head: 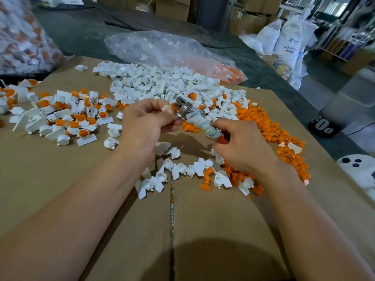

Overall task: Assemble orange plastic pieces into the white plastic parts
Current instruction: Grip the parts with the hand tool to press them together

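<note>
My left hand (145,122) pinches a small white plastic part (166,107) with an orange piece (173,106) at its tip. My right hand (241,145) grips the cloth-wrapped, red-ended handle of a metal-headed tool (187,109), whose head touches the orange piece. A heap of loose white parts (162,82) lies beyond my hands. Loose orange pieces (269,126) run along the right. White parts with orange pieces fitted (67,114) are piled at the left. More white parts (174,169) sit between my wrists.
Everything rests on flattened brown cardboard (101,199) with a seam down the middle. A clear plastic bag (162,49) holding orange pieces lies behind the heap. Another filled bag (22,37) stands at far left. White sacks (288,41) and cartons are at back right.
</note>
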### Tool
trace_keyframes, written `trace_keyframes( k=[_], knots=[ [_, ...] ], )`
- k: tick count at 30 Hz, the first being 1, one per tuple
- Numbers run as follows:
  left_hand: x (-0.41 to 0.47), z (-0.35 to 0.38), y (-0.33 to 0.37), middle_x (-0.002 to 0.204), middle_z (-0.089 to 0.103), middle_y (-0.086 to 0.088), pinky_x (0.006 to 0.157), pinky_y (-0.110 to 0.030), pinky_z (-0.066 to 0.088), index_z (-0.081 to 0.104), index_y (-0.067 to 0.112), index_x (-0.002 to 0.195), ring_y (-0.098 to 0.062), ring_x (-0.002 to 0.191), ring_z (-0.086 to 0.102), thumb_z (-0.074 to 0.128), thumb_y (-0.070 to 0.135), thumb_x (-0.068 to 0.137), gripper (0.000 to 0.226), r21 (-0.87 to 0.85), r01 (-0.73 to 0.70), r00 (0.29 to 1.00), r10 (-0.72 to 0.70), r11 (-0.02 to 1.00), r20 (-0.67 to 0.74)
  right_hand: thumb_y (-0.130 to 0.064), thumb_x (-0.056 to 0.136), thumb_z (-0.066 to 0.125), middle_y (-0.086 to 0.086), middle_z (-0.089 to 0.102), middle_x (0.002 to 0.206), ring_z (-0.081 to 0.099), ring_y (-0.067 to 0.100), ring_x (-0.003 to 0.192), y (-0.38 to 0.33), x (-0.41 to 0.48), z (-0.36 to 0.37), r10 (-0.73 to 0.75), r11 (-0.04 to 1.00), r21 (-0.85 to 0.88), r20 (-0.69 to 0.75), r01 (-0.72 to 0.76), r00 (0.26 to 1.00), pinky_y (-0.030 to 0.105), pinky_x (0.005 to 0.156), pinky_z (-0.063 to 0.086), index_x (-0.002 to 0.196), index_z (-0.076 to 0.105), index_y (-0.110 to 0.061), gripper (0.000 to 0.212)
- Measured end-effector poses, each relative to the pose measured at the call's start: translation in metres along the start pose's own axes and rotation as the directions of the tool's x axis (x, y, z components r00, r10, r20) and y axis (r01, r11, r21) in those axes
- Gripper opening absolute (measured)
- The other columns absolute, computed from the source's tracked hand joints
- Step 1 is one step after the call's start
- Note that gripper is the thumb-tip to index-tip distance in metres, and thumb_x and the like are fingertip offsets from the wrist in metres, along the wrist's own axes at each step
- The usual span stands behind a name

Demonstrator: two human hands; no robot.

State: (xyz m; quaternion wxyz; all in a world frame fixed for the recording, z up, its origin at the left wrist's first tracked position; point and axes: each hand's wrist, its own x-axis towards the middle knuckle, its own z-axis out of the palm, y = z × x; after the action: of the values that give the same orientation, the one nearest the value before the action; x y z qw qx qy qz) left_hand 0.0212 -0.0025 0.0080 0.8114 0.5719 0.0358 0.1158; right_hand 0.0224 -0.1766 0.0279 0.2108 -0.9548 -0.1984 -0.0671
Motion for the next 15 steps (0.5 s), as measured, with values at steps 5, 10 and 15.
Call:
trace_keyframes(
  k=[5, 10, 15],
  knots=[
    [0.000, -0.001, 0.004, 0.048, 0.062, 0.004, 0.047, -0.017, 0.049, 0.056, 0.008, 0.066, -0.011, 0.048, 0.063, 0.057, -0.011, 0.082, 0.025, 0.012, -0.003, 0.999, 0.004, 1.000, -0.034, -0.011, 0.078, 0.057, -0.009, 0.048, 0.060, 0.045, 0.010, 0.057, -0.001, -0.001, 0.004, 0.003, 1.000, -0.007, -0.037, -0.004, 0.999, 0.028, 0.051, 0.034, 0.085, 0.061, -0.015, 0.009],
    [0.005, -0.010, 0.009, 0.056, 0.062, 0.009, 0.048, -0.016, 0.046, 0.061, 0.021, 0.067, -0.007, 0.051, 0.061, 0.067, -0.001, 0.077, 0.026, 0.316, -0.117, 0.978, 0.164, 0.941, -0.127, -0.016, 0.077, 0.061, 0.000, 0.061, 0.080, 0.053, 0.017, 0.072, 0.002, 0.002, 0.006, 0.017, 0.999, -0.027, -0.118, -0.020, 0.993, 0.032, 0.062, 0.044, 0.096, 0.064, -0.016, 0.019],
    [0.018, -0.028, 0.008, 0.067, 0.057, 0.013, 0.058, -0.019, 0.040, 0.069, 0.024, 0.083, -0.003, 0.060, 0.051, 0.066, 0.009, 0.081, 0.016, 0.631, -0.074, 0.925, 0.290, 0.772, -0.246, -0.023, 0.076, 0.064, 0.001, 0.062, 0.098, 0.052, 0.017, 0.089, 0.022, 0.007, 0.004, 0.142, 0.983, -0.093, -0.179, -0.161, 0.973, 0.031, 0.071, 0.044, 0.108, 0.062, -0.018, 0.032]
  ],
)
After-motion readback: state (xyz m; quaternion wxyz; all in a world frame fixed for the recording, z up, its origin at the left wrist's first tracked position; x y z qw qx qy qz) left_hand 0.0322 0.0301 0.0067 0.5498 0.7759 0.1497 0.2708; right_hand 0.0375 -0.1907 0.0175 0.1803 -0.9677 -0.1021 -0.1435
